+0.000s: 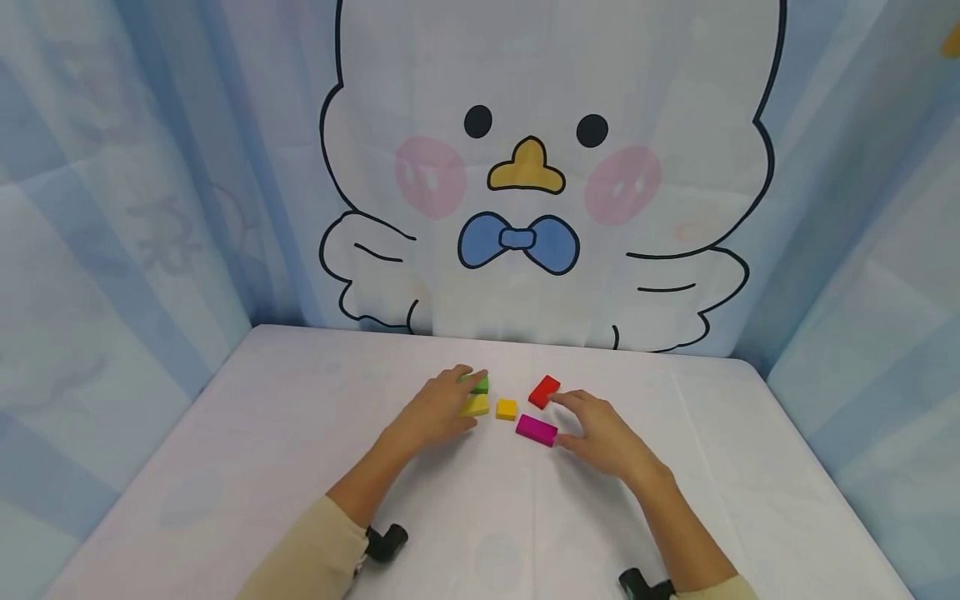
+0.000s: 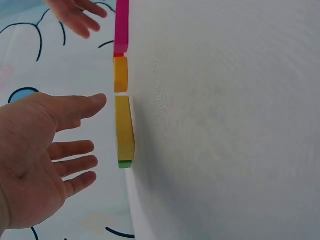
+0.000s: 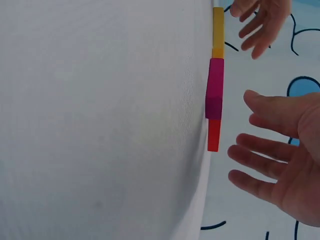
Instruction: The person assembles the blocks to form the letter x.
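Several coloured blocks lie flat near the middle of the table. My left hand (image 1: 437, 410), its fingers apart, hovers over the green block (image 1: 482, 385) and the pale yellow block (image 1: 477, 405), partly covering both. In the left wrist view a gap shows between its thumb and the yellow block (image 2: 125, 129). A small orange-yellow block (image 1: 506, 409) sits in the centre, between the two hands. To its right are a red block (image 1: 544, 392) and a magenta block (image 1: 536, 431). Beside these two, my right hand (image 1: 603, 435) is held with fingers spread, gripping nothing.
A white cloth covers the table (image 1: 225, 467). Behind it hangs a curtain (image 1: 517, 308) printed with a cartoon bird, and more curtain closes both sides. A black camera mount (image 1: 386, 543) is strapped at the left wrist, another mount (image 1: 643, 585) at the right.
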`<action>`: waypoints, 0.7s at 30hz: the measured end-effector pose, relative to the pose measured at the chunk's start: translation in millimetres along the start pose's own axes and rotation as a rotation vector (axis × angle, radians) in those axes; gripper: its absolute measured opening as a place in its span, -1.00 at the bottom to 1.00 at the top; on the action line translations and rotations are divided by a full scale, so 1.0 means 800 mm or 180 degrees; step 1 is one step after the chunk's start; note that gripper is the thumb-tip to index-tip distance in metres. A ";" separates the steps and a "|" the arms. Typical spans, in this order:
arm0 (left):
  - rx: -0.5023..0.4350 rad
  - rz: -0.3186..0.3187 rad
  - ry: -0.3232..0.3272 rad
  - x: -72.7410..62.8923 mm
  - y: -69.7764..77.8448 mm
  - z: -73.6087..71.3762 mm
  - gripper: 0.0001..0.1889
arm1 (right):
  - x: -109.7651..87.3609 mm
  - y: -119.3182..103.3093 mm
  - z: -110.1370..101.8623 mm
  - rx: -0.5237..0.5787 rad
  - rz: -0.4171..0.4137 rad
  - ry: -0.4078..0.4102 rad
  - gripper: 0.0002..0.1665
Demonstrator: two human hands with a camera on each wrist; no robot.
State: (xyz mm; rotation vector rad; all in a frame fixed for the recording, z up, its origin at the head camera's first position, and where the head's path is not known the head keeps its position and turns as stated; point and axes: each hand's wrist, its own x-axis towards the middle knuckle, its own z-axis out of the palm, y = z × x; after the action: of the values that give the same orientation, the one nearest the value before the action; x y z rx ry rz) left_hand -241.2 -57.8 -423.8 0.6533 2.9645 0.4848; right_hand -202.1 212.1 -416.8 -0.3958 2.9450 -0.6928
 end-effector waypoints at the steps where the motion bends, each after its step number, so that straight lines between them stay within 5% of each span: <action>1: -0.0050 0.0006 -0.0005 0.003 0.002 0.001 -0.25 | 0.002 -0.001 0.001 0.0015 0.0001 -0.0015 -0.25; 21: -0.0417 0.0404 -0.0429 0.051 0.023 0.010 -0.46 | 0.026 -0.015 0.017 0.0147 -0.0018 -0.0153 -0.44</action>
State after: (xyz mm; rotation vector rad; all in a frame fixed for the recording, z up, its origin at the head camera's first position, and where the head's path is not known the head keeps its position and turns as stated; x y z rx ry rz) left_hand -269.6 -22.8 -425.3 0.8279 2.7503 0.6122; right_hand -217.4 190.1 -424.4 -0.4109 2.8784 -0.7399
